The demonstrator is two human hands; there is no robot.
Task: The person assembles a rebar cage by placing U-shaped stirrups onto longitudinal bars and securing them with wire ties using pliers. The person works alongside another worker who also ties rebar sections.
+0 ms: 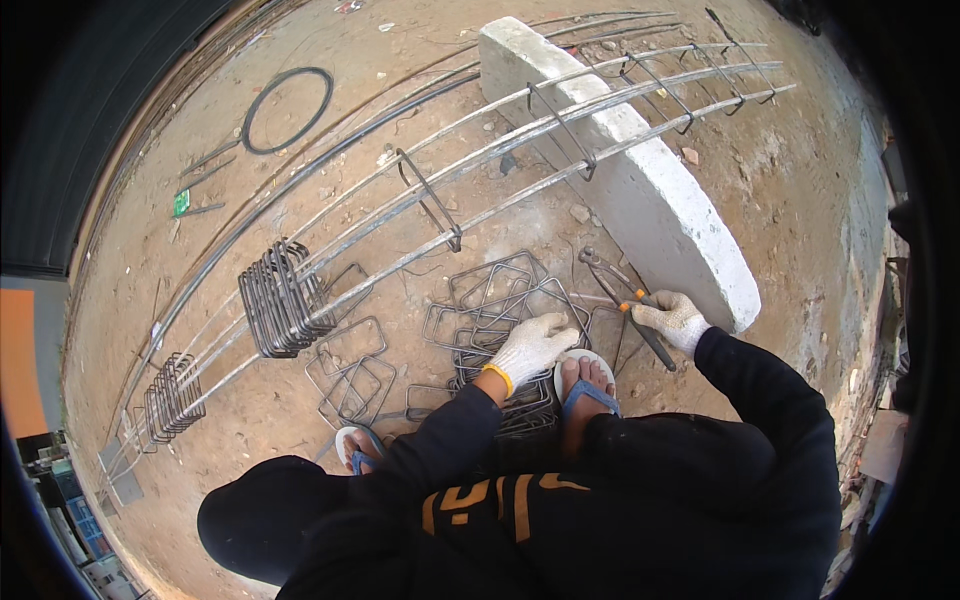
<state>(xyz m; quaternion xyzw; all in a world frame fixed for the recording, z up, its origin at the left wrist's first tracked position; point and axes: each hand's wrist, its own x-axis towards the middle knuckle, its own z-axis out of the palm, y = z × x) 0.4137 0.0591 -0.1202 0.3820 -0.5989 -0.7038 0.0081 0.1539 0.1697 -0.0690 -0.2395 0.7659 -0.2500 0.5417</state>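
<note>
My right hand (675, 322), in a white knitted glove, is closed around end-cutting pincers (652, 342) with black and orange handles. Their metal jaws point away from me, beside the concrete slab. Thin wire-like strands show near the pincers; I cannot make out whether the hand holds them too. My left hand (535, 350), gloved in white with a yellow cuff, hovers over a pile of bent steel stirrups (490, 290) near my right foot. Its fingers are partly spread, and nothing shows in them.
Long steel bars (480, 215) cross ahead, resting over an upright concrete slab (650, 190). Bunched stirrups (275, 305) hang on the bars at left, with single ones spaced further right. A black coil (287, 110) lies on the dirt ground. My sandalled feet flank the pile.
</note>
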